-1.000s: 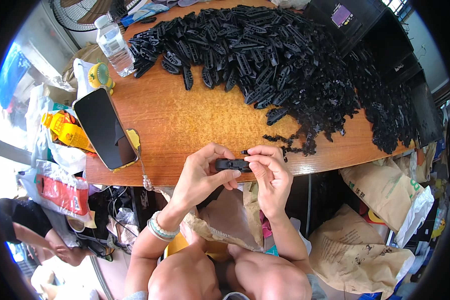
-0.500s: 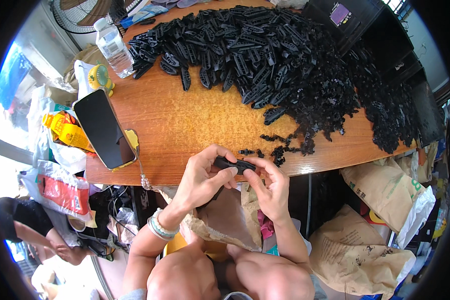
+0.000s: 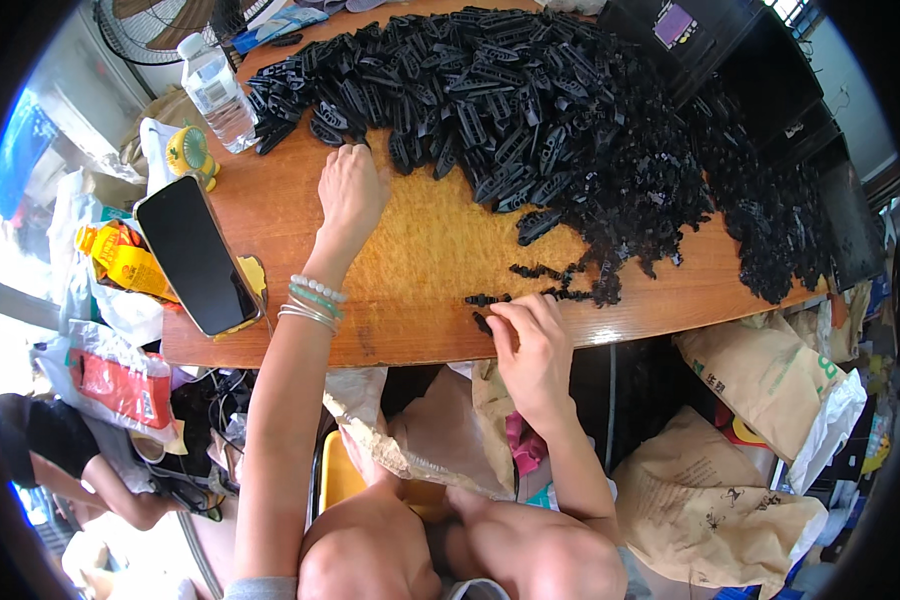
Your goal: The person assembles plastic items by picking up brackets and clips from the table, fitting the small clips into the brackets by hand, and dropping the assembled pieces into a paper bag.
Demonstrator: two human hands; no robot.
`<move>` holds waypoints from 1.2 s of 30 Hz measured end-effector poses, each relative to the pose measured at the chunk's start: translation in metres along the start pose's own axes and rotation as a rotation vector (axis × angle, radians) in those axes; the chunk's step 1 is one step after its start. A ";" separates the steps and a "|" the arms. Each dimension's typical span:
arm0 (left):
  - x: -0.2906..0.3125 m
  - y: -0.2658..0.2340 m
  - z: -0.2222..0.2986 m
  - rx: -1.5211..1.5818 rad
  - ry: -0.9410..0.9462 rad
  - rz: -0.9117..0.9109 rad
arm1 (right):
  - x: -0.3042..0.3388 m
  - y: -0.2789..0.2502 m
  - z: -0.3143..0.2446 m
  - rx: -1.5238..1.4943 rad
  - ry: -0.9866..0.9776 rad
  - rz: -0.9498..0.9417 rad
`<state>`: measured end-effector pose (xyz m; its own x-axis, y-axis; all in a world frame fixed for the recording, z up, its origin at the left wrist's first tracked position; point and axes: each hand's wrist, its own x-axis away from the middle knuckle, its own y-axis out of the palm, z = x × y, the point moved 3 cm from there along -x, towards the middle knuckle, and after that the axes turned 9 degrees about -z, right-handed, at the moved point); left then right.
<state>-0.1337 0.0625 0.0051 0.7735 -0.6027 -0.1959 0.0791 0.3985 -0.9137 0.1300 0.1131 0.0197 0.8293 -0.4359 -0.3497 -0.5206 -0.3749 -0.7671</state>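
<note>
My left hand (image 3: 354, 188) reaches to the near left edge of a heap of long black boat-shaped plastic parts (image 3: 460, 90). Its fingers are curled at the tip of one boat-shaped part (image 3: 352, 139), which the hand mostly covers. Low at the table's front edge, my right hand (image 3: 532, 345) has thumb and forefinger closed around the end of a small black plastic piece (image 3: 482, 322). Beside those fingertips lies another small black piece (image 3: 480, 299). A loose trail of tiny black pieces (image 3: 545, 272) runs from there to a heap of small black parts (image 3: 650, 215).
An open brown paper bag (image 3: 440, 430) sits over my lap below the table edge (image 3: 410, 352). Left on the table are a phone (image 3: 198, 255), a water bottle (image 3: 218, 95) and a small yellow-green fan (image 3: 192, 152). Black crates (image 3: 750, 75) stand at right, paper bags (image 3: 715, 500) below.
Both hands have parted, and the black part held between them is out of sight. My left hand has moved forward to the heap; my right has stayed near the front edge.
</note>
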 end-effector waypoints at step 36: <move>0.161 -0.056 0.053 1.589 -0.141 -0.620 | 0.001 -0.011 -0.029 -0.513 0.002 0.072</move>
<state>0.0192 -0.0201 0.0432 0.4270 -0.8941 0.1348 0.7987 0.4429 0.4074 0.1308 0.0925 0.0431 0.7873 -0.4770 -0.3907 -0.6098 -0.6964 -0.3783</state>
